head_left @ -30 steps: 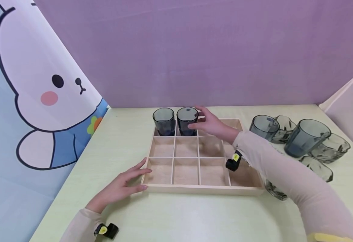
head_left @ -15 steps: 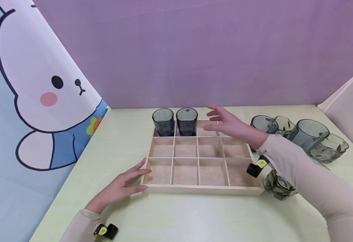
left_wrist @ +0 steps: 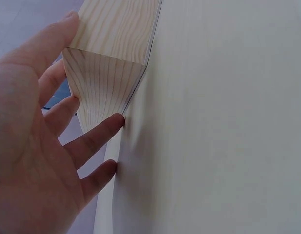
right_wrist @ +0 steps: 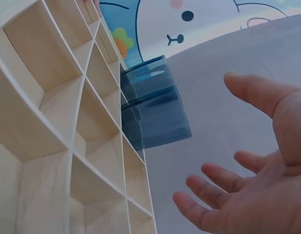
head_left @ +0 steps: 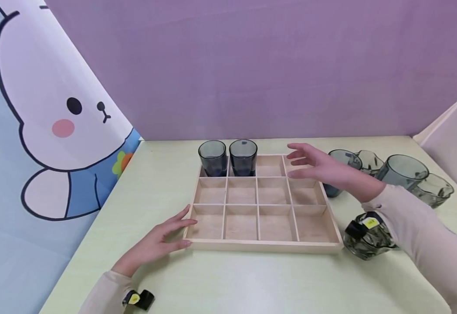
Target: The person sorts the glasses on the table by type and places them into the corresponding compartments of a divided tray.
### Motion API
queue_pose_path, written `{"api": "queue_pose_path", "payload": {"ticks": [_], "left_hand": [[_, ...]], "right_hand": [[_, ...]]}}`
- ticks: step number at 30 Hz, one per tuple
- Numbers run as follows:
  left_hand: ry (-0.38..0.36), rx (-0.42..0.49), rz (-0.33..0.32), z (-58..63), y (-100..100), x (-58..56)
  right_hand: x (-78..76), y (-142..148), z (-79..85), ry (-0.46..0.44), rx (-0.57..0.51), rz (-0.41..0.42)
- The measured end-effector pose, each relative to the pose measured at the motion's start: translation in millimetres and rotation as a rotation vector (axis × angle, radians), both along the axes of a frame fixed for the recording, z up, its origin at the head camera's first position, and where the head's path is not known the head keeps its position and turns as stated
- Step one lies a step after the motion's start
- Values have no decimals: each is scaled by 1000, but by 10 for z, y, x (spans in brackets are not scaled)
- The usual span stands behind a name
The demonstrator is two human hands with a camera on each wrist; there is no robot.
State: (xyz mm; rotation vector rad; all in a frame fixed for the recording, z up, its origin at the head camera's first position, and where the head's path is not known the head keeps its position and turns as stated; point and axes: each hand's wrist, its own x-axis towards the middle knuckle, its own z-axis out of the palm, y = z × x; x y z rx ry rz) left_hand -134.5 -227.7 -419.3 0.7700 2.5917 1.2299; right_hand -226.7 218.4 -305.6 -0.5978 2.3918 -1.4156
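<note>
A wooden compartment tray (head_left: 265, 246) lies on the table in the head view. Two smoky glass tumblers stand in its back row: one (head_left: 212, 159) in the far left compartment, the other (head_left: 243, 158) in the compartment beside it. My left hand (head_left: 155, 240) touches the tray's left front corner with spread fingers; the left wrist view shows fingertips against its wooden side. Over the back right compartment hovers my right hand (head_left: 320, 165), fingers spread and holding nothing. In the right wrist view, a gap separates that hand (right_wrist: 257, 185) from the tumblers (right_wrist: 157, 119).
Right of the tray stand tall smoky tumblers (head_left: 402, 170) and wavy-rimmed glass cups (head_left: 434, 189), partly hidden by the right arm. Another wavy glass cup (head_left: 365, 244) is close to the tray's front right corner. A purple backdrop (head_left: 252, 69) rises behind the table.
My right hand has let go of the second tumbler and moved right, away from it. The tumbler stays in its compartment. My left hand has kept its place at the tray corner.
</note>
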Motion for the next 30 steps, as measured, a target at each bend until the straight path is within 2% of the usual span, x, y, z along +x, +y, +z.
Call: {"api": "queue_pose_path", "payload": {"ticks": [9,17,21,24,30], "left_hand": [[-5,2,-5,13,0,-6],[10,10,-13,14,2,-6],[15,3,-9,16,5,-5],[19,1,-8,16,5,-5],[25,0,-18,11,18,-4]], "right_hand": [[211,346,-4,75,-24,108],[337,704,-60,149,-106,199],[359,853,-68,175,-193,214],[367,935,-72,185,-272,161],[365,997,-103,183,-371,-76]]}}
